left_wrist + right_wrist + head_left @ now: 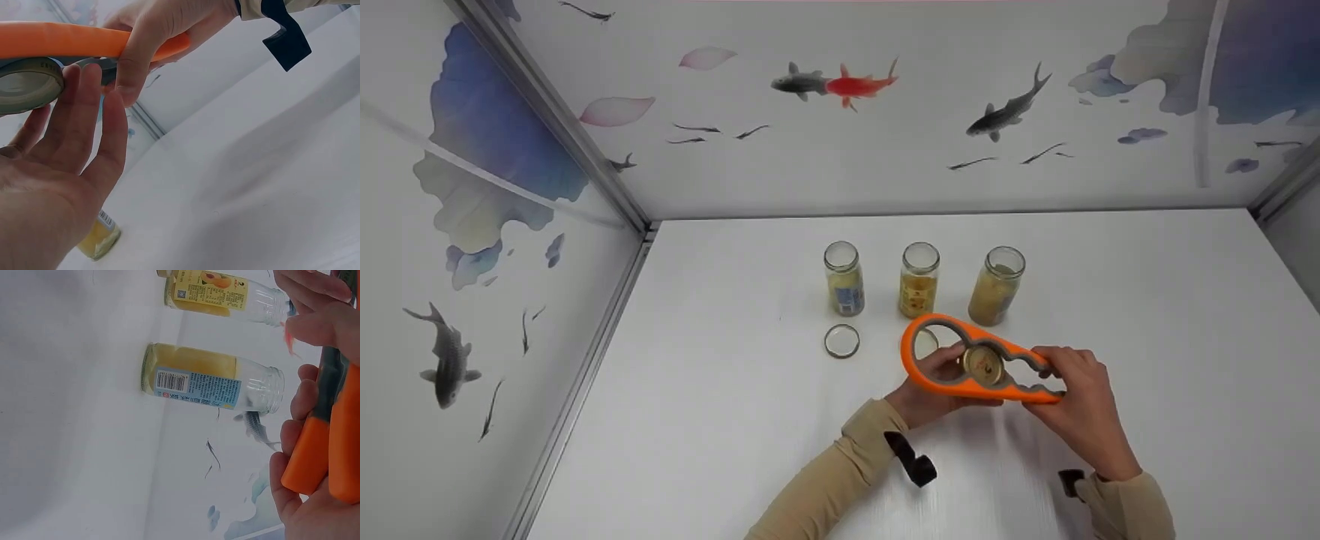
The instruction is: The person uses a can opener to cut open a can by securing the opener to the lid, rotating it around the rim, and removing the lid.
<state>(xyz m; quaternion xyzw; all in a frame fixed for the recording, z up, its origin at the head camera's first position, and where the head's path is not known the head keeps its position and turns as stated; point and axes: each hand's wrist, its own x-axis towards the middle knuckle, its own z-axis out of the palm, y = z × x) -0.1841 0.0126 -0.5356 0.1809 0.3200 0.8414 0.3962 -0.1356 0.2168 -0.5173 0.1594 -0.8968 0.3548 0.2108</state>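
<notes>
Both hands hold an orange jar opener (960,375) above the white table (735,390). A metal lid (982,364) sits caught in one of its openings. My left hand (952,371) pinches that lid (25,84) between thumb and fingers from underneath. My right hand (1054,375) grips the opener's two handle ends (315,455), fingers curled round them. Behind the opener stand three glass jars without lids, with yellowish contents: left (844,277), middle (919,281) and right (997,286).
A loose lid (841,340) lies on the table in front of the left jar. Another lid (926,341) shows through the opener's big loop. Panels painted with fish wall in the left side (472,262) and the back (885,112).
</notes>
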